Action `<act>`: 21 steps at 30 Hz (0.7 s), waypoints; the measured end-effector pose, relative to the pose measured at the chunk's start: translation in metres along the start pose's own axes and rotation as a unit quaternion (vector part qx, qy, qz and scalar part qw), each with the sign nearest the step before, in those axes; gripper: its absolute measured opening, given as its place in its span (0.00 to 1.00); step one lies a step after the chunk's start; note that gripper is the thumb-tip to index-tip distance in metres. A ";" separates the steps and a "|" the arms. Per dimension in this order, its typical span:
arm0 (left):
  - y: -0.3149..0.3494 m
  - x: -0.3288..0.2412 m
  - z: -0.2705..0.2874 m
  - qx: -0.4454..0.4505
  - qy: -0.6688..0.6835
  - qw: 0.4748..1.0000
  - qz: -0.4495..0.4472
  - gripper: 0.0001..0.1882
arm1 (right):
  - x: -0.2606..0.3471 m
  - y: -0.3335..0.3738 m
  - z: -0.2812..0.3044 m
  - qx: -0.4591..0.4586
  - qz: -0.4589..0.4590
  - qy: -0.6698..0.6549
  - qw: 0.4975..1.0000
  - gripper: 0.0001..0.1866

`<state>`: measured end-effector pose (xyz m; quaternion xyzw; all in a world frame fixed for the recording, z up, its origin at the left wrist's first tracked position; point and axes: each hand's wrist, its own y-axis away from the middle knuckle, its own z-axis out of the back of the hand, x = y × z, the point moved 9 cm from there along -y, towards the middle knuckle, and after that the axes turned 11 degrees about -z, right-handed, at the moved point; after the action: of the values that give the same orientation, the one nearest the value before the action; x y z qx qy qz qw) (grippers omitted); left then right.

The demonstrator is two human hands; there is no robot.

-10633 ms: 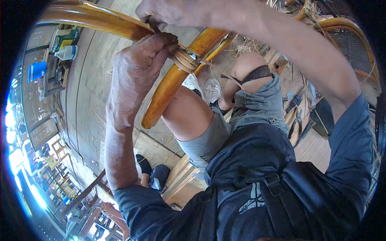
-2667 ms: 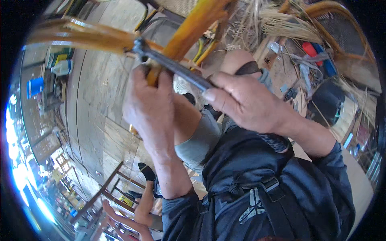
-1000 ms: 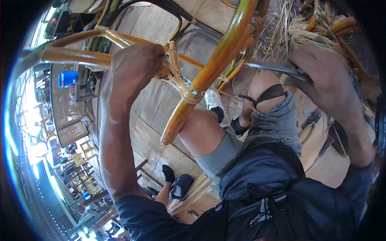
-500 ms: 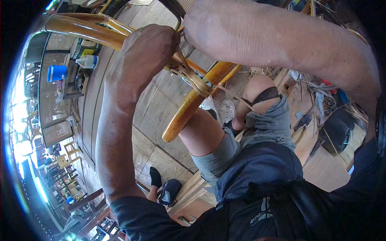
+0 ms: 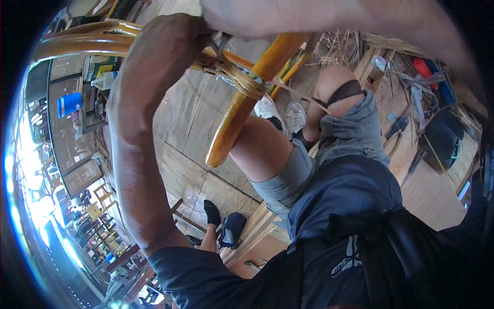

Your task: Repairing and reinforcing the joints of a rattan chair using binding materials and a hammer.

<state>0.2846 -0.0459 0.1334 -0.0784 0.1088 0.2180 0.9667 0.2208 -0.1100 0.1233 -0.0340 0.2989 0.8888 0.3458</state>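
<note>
A glossy amber rattan pole (image 5: 229,131) slants up from above my thigh, its blunt end toward me. Pale binding strip (image 5: 246,82) is wrapped round it where a second piece meets it, and a thin loose strip (image 5: 301,93) trails off to the right. My left hand (image 5: 177,36) is curled closed over the curved rattan frame (image 5: 87,44), just left of the binding; what its fingers grip is hidden. At the top edge my right hand (image 5: 226,15) is close against the left, its fingers out of sight. A short dark strip end shows below the two hands.
Wooden floorboards (image 5: 177,139) lie below. A blue container (image 5: 69,105) and a white jug (image 5: 104,81) are at far left. Scattered fibres, tools (image 5: 399,126) and a black bag (image 5: 442,141) lie at right. Another person's dark-socked foot (image 5: 211,212) shows at lower left.
Both hands have shifted up and left in the view, with the right hand partly leaving the top edge. The rattan frame appears slightly higher. The binding looks the same.
</note>
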 end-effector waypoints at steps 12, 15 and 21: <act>-0.006 0.006 -0.009 0.099 -0.085 0.982 0.139 0.11 | -0.026 0.036 -0.028 -0.028 -0.123 -0.146 0.981 0.12; -0.005 0.007 -0.011 0.138 -0.110 0.970 0.166 0.11 | -0.031 0.044 -0.030 -0.049 -0.145 -0.176 0.972 0.12; -0.008 -0.001 -0.012 0.117 -0.088 0.979 0.142 0.11 | -0.032 0.055 -0.035 -0.077 -0.181 -0.235 0.952 0.12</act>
<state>0.2854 -0.0558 0.1232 0.0711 0.0580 0.3453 0.9340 0.2051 -0.1806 0.1315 0.0961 0.1290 0.8145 0.5574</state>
